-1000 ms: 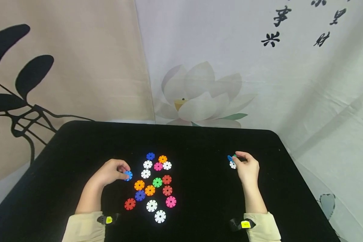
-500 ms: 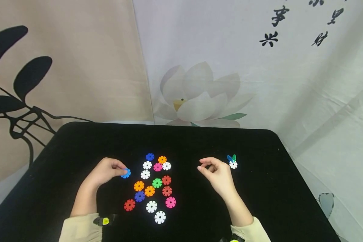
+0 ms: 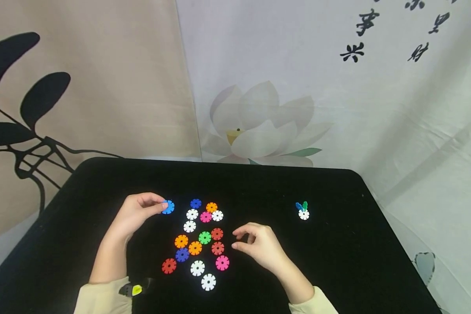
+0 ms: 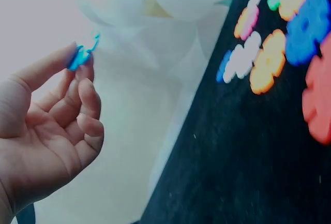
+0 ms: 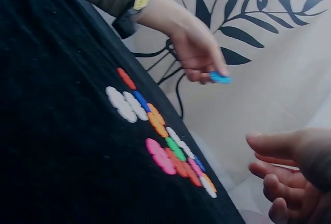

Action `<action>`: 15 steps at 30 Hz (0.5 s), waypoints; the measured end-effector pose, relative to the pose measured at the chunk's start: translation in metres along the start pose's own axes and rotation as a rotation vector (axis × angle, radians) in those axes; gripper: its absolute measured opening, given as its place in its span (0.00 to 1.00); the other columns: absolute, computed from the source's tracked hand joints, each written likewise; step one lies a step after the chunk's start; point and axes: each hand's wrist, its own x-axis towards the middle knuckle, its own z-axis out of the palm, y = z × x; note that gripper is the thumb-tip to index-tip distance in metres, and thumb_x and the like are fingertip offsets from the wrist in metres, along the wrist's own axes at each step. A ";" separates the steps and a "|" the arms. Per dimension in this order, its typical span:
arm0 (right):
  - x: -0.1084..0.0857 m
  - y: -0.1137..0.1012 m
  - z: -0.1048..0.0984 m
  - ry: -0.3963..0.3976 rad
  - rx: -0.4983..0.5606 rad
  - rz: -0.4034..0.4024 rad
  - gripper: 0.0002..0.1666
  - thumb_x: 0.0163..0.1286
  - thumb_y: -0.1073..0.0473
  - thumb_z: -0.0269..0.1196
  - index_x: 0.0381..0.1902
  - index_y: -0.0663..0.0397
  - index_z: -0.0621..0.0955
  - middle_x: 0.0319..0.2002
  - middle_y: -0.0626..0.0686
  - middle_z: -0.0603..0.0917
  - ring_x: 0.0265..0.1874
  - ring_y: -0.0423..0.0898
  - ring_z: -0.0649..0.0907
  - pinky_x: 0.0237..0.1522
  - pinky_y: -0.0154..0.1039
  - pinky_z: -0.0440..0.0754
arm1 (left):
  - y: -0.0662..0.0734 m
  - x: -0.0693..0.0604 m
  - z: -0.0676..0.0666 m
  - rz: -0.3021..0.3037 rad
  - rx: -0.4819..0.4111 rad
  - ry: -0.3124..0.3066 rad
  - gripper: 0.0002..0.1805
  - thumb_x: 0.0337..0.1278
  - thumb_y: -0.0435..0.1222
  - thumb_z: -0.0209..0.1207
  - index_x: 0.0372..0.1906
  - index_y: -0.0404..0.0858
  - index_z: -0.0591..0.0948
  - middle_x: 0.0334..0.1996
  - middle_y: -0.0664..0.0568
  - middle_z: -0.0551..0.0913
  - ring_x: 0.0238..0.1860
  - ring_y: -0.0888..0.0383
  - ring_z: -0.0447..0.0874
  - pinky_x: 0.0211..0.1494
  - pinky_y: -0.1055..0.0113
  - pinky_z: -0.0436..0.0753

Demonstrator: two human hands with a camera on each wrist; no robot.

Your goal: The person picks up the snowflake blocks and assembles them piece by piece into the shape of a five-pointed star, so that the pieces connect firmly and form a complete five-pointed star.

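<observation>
My left hand [image 3: 136, 214] pinches a light blue notched disc [image 3: 168, 207] between thumb and fingers, left of the loose discs. The left wrist view shows that disc [image 4: 80, 58] edge-on at the fingertips, above the table. My right hand [image 3: 264, 246] holds nothing; its thumb and fingers are apart and loosely bent, just right of the red discs [image 3: 217, 234]. In the right wrist view the right hand [image 5: 289, 175] is likewise empty, with the left hand [image 5: 199, 50] and its blue disc beyond.
Several loose discs lie mid-table, among them green [image 3: 205, 237], pink [image 3: 222, 263], orange [image 3: 195, 248] and white [image 3: 208, 282]. At the right stands a small joined piece with a white disc [image 3: 304, 214], a blue one and a green one. A printed curtain [image 3: 141, 87] hangs behind the table.
My right hand has let go of the joined piece at the right and moved left to beside the loose discs. My left hand, still pinching the blue disc, has moved farther from me.
</observation>
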 end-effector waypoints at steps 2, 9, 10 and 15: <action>0.000 0.000 0.005 -0.050 -0.013 0.005 0.14 0.56 0.57 0.73 0.40 0.52 0.86 0.33 0.42 0.83 0.17 0.37 0.75 0.19 0.33 0.74 | 0.005 0.000 0.002 0.008 -0.017 0.018 0.16 0.59 0.41 0.64 0.43 0.31 0.82 0.37 0.47 0.85 0.38 0.52 0.80 0.46 0.62 0.79; -0.003 0.000 0.022 -0.156 -0.098 -0.002 0.12 0.53 0.55 0.75 0.37 0.45 0.87 0.31 0.36 0.82 0.18 0.34 0.74 0.21 0.31 0.73 | 0.022 -0.002 0.012 0.030 -0.107 0.040 0.14 0.59 0.37 0.64 0.42 0.28 0.82 0.34 0.51 0.86 0.36 0.55 0.81 0.44 0.64 0.80; -0.003 0.000 0.025 -0.163 -0.112 -0.005 0.12 0.53 0.54 0.75 0.36 0.45 0.87 0.31 0.35 0.81 0.18 0.34 0.73 0.21 0.31 0.73 | 0.025 -0.003 0.014 0.035 -0.126 0.039 0.14 0.59 0.36 0.64 0.42 0.27 0.82 0.33 0.51 0.86 0.36 0.55 0.81 0.44 0.64 0.80; -0.004 0.004 0.035 -0.198 -0.217 -0.017 0.13 0.52 0.50 0.75 0.37 0.42 0.87 0.31 0.34 0.81 0.21 0.32 0.74 0.24 0.30 0.72 | 0.037 -0.005 0.023 0.041 -0.188 0.030 0.13 0.59 0.35 0.64 0.41 0.26 0.81 0.33 0.52 0.86 0.36 0.56 0.82 0.44 0.63 0.80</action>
